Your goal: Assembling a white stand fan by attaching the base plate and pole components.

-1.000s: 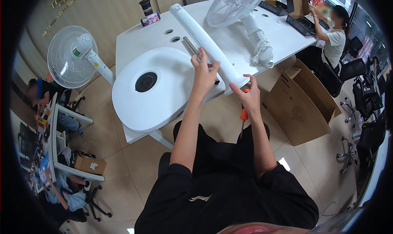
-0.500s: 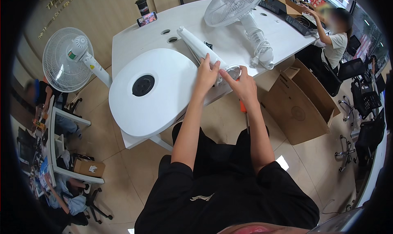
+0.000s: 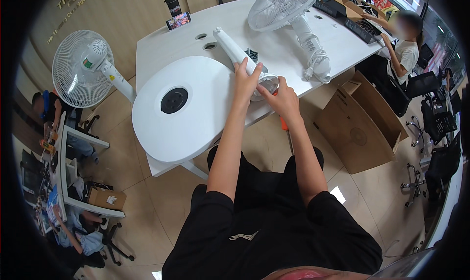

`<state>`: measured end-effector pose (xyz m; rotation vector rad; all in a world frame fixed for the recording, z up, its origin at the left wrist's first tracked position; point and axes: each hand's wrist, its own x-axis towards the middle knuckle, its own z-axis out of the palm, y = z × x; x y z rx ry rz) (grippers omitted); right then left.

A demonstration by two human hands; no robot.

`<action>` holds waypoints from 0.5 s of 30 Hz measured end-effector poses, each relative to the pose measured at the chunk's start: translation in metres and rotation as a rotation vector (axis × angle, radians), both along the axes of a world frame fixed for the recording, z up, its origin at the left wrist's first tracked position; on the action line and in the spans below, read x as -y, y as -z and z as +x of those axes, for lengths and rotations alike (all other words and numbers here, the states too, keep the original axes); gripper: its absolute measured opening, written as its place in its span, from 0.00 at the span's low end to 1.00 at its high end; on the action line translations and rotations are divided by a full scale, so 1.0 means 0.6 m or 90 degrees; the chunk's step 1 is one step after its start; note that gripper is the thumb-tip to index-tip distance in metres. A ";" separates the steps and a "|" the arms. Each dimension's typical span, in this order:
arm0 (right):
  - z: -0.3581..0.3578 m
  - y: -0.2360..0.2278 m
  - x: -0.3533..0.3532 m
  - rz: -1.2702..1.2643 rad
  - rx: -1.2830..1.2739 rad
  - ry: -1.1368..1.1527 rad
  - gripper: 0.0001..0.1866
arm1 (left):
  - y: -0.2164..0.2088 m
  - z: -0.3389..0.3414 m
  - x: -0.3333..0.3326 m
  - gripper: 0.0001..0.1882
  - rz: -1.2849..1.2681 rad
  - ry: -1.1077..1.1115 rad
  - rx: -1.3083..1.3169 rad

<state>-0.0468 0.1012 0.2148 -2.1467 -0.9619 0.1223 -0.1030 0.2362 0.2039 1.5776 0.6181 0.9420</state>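
Observation:
A white tapered fan pole [image 3: 238, 52] slants over the table's near edge, its wide, ring-shaped open end toward me. My left hand [image 3: 247, 83] is closed round the pole just above that end. Thumb and fingers of my right hand [image 3: 281, 102] grip the rim of the ring. Below the right palm hangs an orange-handled screwdriver [image 3: 284, 123], shaft pointing down; it seems tucked in the hidden fingers. Left of my hands lies a large white rounded fan base [image 3: 200, 133] with a black round plate [image 3: 174, 100]. A dark ribbed part [image 3: 252, 55] sits beside the pole.
On the white table [image 3: 161, 49] are a fan [image 3: 284, 10] with a coiled cord, a phone [image 3: 178, 21] and a dark cup [image 3: 172, 6]. A standing fan [image 3: 83, 69] is at left, an open carton [image 3: 357, 128] at right. A co-worker [image 3: 404, 49] sits far right.
Both hands and the wide end of the pole have shifted slightly left. The ring end is turned more toward me, and more of the dark ribbed part shows.

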 end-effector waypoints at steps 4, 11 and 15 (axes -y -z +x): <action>0.006 0.014 -0.002 0.022 0.007 -0.002 0.45 | 0.002 -0.002 0.012 0.33 -0.004 -0.019 0.035; 0.011 0.020 -0.001 0.095 -0.006 -0.050 0.45 | 0.008 -0.017 0.017 0.24 0.091 -0.074 0.008; 0.011 0.025 0.002 0.140 -0.043 -0.048 0.45 | 0.002 -0.042 0.034 0.24 0.142 -0.099 -0.008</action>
